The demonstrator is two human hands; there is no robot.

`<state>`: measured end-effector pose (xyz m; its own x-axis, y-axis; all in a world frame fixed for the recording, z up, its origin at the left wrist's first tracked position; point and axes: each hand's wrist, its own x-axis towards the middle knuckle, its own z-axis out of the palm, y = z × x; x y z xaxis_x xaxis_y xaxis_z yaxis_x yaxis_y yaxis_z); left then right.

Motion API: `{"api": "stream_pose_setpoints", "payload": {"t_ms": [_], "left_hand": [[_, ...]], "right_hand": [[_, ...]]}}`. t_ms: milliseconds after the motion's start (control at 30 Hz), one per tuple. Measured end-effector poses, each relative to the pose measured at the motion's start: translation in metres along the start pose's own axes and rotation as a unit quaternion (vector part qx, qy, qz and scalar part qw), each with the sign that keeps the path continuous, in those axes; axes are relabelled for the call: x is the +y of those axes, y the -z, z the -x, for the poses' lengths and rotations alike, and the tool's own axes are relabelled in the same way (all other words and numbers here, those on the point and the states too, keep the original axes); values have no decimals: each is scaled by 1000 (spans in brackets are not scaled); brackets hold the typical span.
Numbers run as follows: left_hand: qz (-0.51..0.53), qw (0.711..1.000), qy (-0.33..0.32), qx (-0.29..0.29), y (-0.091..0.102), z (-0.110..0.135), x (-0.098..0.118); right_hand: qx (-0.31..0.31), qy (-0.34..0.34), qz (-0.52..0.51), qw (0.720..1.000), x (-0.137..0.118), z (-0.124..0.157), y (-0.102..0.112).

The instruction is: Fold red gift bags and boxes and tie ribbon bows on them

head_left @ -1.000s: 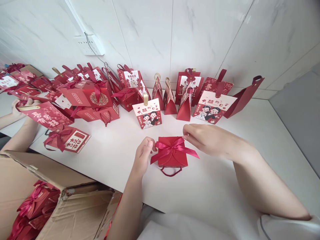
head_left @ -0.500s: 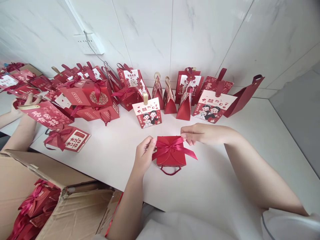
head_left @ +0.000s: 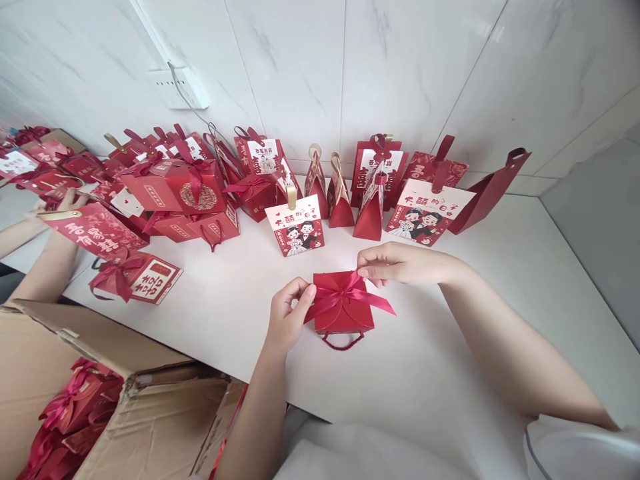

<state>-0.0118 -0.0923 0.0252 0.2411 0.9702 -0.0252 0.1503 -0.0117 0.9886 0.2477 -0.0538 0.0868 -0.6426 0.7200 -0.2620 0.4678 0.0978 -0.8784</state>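
Observation:
A small red gift box with a rope handle at its near side sits on the white table in front of me. A red satin ribbon bow lies across its top. My left hand pinches the bow's left loop between thumb and fingers. My right hand pinches the bow's right loop at the box's far right corner. Both hands are closed on the ribbon.
Several red gift boxes and bags stand in a row along the marble wall. An open cardboard carton with more red boxes is at the lower left. Another person's hand holds a red bag at the far left.
My hands have drawn slightly apart along the bow's loops, the left one closing into a pinch. The box has stayed in place.

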Motion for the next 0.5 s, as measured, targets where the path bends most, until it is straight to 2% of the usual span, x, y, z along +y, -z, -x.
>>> {"api": "stream_pose_setpoints", "payload": {"t_ms": [233,367,500], "left_hand": [[-5,1000,-15,18,0,0,-4],[-11,999,-38,23,-1,0,-1],[-1,997,-68,29,0,1,0]], "right_hand": [[40,16,74,996,3,-2,-1],[77,67,101,990,-1,1,-3],[88,134,115,980,-1,4,-6]]}}
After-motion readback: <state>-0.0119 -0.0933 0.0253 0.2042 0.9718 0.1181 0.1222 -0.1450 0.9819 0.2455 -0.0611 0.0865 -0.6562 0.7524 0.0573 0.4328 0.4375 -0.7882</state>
